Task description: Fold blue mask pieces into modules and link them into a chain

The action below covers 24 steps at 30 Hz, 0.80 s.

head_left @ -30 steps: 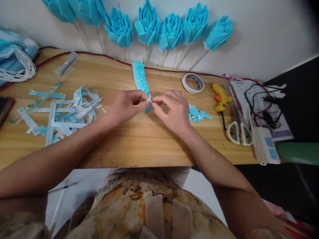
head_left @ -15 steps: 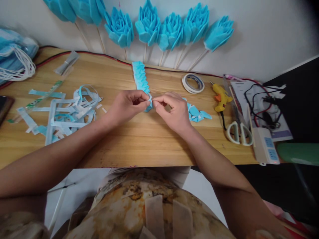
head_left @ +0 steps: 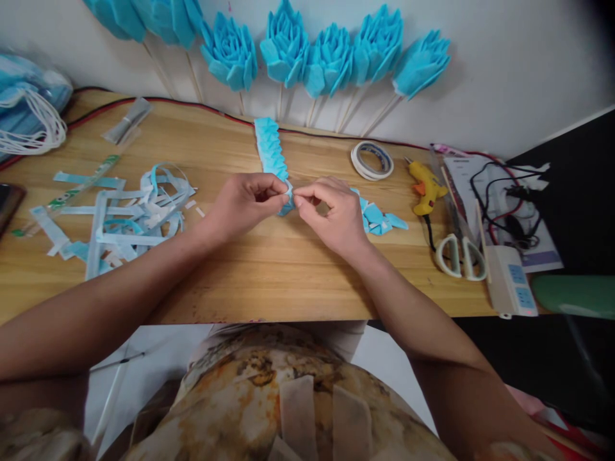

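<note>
My left hand [head_left: 250,202] is closed in a pinch on a small blue fabric piece [head_left: 289,191], which shows pale at its edge. From the other side, the thumb and forefinger of my right hand [head_left: 331,208] pinch the same piece at its edge; most of it is hidden by fingertips. Just beyond the hands lies an overlapping row of folded blue fabric petals [head_left: 270,146], running away from me toward the wall. Beside my right hand, partly covered by it, is a loose pile of blue fabric pieces [head_left: 377,219].
Blue fabric flowers on sticks [head_left: 329,57] lean along the wall. Cut strips [head_left: 134,211] lie scattered at left, near bagged blue material [head_left: 29,96]. At right are a tape roll [head_left: 358,168], yellow glue gun [head_left: 427,189], scissors [head_left: 449,256] and power strip [head_left: 514,282].
Both hands keep their pinch in almost the same place. The view has shifted very slightly; nothing on the table has visibly moved.
</note>
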Motion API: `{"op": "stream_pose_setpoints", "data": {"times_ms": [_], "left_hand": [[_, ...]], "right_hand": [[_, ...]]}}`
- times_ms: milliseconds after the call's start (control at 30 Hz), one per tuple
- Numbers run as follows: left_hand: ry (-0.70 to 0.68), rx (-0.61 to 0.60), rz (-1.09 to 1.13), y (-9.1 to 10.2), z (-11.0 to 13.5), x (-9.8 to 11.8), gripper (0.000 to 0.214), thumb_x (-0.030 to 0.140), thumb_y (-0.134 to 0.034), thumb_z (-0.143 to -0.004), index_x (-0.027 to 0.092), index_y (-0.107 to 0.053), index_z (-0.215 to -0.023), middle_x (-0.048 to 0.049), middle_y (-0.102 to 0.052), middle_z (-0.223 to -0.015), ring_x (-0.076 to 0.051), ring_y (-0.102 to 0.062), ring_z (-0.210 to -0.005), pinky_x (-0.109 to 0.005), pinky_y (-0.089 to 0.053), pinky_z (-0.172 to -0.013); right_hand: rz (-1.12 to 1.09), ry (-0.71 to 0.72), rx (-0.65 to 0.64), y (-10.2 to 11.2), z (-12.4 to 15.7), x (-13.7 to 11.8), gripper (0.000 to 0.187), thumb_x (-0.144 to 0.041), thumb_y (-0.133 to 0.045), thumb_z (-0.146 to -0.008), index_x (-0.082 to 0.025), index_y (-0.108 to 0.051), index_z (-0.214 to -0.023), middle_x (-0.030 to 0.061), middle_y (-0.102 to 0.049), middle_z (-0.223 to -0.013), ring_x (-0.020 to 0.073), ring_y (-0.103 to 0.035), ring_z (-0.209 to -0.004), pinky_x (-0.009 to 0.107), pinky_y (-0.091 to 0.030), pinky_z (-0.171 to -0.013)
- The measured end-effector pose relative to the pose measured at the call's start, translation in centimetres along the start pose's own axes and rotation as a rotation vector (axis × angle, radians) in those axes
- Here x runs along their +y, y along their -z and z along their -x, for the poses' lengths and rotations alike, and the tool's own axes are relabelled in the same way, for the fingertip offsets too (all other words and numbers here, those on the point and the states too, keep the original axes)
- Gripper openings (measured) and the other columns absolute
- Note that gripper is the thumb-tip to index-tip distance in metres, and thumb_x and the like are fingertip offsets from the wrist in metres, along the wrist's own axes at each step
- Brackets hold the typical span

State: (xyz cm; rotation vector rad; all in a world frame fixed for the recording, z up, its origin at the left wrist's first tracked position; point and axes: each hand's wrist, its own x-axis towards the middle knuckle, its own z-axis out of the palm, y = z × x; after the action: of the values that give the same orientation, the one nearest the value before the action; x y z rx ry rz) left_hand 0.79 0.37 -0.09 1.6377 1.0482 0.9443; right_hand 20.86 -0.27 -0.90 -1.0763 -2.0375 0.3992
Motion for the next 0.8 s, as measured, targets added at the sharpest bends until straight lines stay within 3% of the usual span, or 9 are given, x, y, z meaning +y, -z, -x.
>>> {"op": "stream_pose_setpoints", "data": {"times_ms": [200, 433, 567, 700, 800], "left_hand": [[-0.028, -0.002, 0.015, 0.1, -0.1, -0.1, 0.016, 0.036, -0.072, -0.082, 0.020, -0.068, -0.077, 0.0015, -0.054, -0.065, -0.012, -0.043, -0.060, -0.028, -0.032, -0.059], [-0.014, 0.038, 0.005, 0.1, -0.1, -0.3, 0.014, 0.032, -0.067, -0.085, 0.019, -0.068, -0.080, -0.0005, -0.064, -0.071, -0.013, -0.050, -0.062, -0.027, -0.037, -0.060], [-0.143, -0.084, -0.134, -1.0, 0.9, 0.3, 0.011, 0.023, -0.063, -0.089, 0.019, -0.071, -0.082, 0.0016, -0.065, -0.068, -0.012, -0.051, -0.060, -0.026, -0.036, -0.060], [-0.414, -0.229, -0.371, -1.9, 1.6, 0.3, 0.015, 0.014, -0.061, -0.089, 0.019, -0.071, -0.079, -0.0014, -0.070, -0.073, -0.015, -0.059, -0.068, -0.029, -0.038, -0.065], [-0.465, -0.250, -0.487, -2.2, 1.7, -0.2, 0.020, 0.010, -0.058, -0.087, 0.019, -0.067, -0.072, -0.0032, -0.071, -0.073, -0.017, -0.061, -0.069, -0.031, -0.038, -0.065]], "right_hand": [[-0.019, -0.045, 0.033, 0.1, -0.1, 0.0, 0.018, -0.024, -0.061, -0.095, -0.024, -0.072, -0.080, 0.0000, -0.070, -0.076, 0.0173, -0.060, -0.076, 0.036, -0.046, -0.082], [-0.138, -0.173, 0.242, -0.1, -0.5, 2.1, 0.018, -0.032, -0.061, -0.096, -0.024, -0.071, -0.084, -0.0017, -0.069, -0.077, 0.0154, -0.059, -0.074, 0.033, -0.049, -0.075], [-0.194, -0.177, 0.337, 0.8, -1.8, 2.6, 0.023, -0.040, -0.060, -0.101, -0.025, -0.071, -0.086, -0.0016, -0.067, -0.078, 0.0165, -0.062, -0.077, 0.035, -0.052, -0.078], [-0.192, -0.096, 0.228, 1.6, -4.9, -0.7, 0.015, -0.026, -0.067, -0.098, -0.027, -0.073, -0.084, -0.0001, -0.073, -0.081, 0.0192, -0.066, -0.080, 0.037, -0.053, -0.081], [-0.164, 0.057, 0.043, -0.1, -7.4, -4.5, 0.014, -0.016, -0.068, -0.095, -0.023, -0.076, -0.085, 0.0003, -0.077, -0.084, 0.0156, -0.065, -0.076, 0.033, -0.052, -0.076]]}}
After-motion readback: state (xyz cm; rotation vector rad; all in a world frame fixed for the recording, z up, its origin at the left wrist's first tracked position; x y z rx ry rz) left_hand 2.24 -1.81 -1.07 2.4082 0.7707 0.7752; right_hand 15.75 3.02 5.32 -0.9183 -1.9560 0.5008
